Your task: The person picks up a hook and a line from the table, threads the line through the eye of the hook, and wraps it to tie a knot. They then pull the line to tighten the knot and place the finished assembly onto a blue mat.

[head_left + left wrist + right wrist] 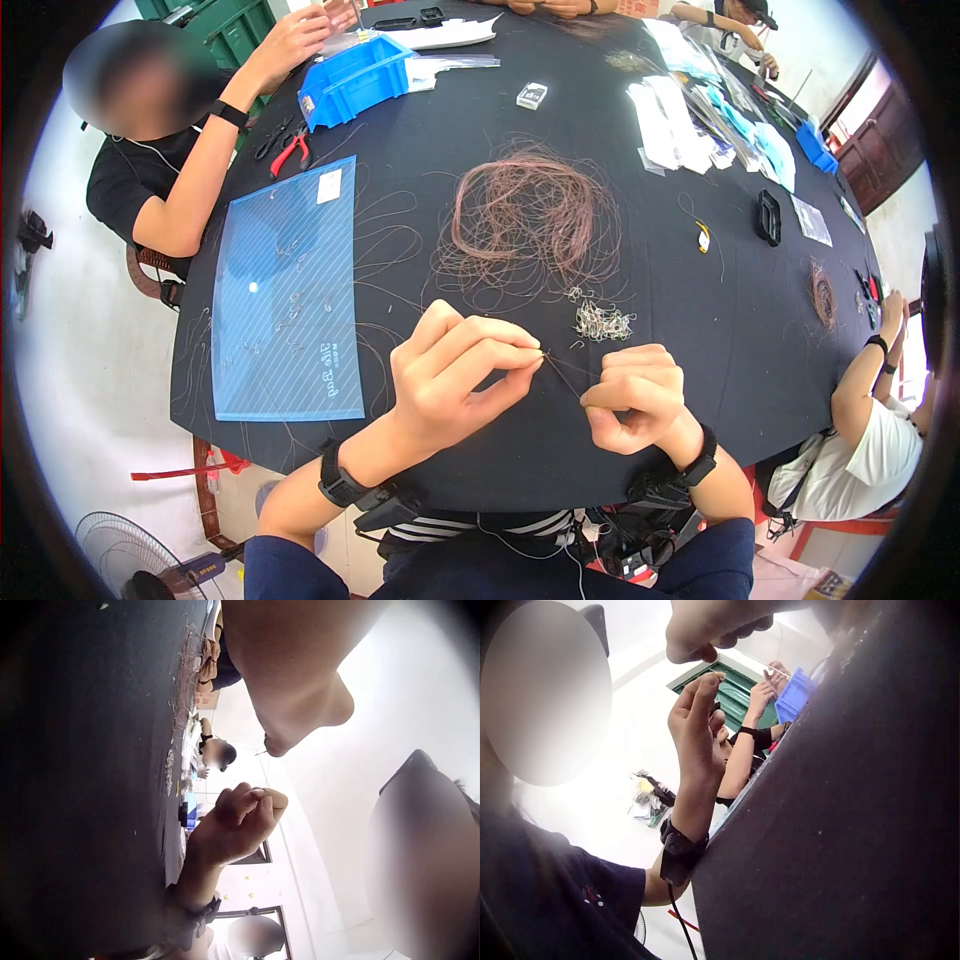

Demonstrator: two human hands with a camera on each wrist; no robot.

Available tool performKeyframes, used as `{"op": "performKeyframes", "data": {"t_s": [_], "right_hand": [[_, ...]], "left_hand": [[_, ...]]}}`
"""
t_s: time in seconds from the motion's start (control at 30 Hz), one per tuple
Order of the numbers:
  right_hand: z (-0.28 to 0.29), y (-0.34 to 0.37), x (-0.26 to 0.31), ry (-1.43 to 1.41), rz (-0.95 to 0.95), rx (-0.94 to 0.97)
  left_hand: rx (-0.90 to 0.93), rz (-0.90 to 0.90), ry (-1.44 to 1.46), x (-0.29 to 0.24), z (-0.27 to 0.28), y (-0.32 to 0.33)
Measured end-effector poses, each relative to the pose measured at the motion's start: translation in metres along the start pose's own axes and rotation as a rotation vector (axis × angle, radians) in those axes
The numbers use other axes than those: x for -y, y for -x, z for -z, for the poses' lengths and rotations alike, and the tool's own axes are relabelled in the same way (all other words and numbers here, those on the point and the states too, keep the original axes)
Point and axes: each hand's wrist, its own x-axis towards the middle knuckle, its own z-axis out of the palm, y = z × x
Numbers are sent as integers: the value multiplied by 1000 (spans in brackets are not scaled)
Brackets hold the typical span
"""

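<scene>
My left hand (450, 375) pinches a tiny fishhook (261, 753) between thumb and forefinger; most of it is hidden by the fingertips. From there a thin dark line (568, 378) runs down to my right hand (632, 400), whose thumb and curled forefinger grip it. The two hands are a short way apart over the near part of the table. Just beyond them lies a heap of small silvery fishhooks (603, 321), with a loose tangle of brownish line (530, 225) farther off.
A blue file bag (285, 350) with some hooked lines on it lies to the left. Beyond it are red-handled pliers (290, 155) and a blue bin (355, 85). A black tray (768, 218) is at the right. Other people sit around the black-covered table (700, 320).
</scene>
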Motion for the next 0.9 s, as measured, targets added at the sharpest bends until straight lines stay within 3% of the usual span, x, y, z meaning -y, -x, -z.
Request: {"op": "performKeyframes", "data": {"t_s": [0.17,0.47,0.73,0.9], "right_hand": [[-3,0,2,5,44,16],[1,2,-5,97,27,-240],[-1,1,-5,154,-204,-197],[-8,2,-5,106,-349,-55]], "left_hand": [[17,-6,-15,0,-2,0],[107,-131,-1,-3,-8,0],[160,-190,163,-4,-5,2],[117,-141,215,-6,-1,2]]}}
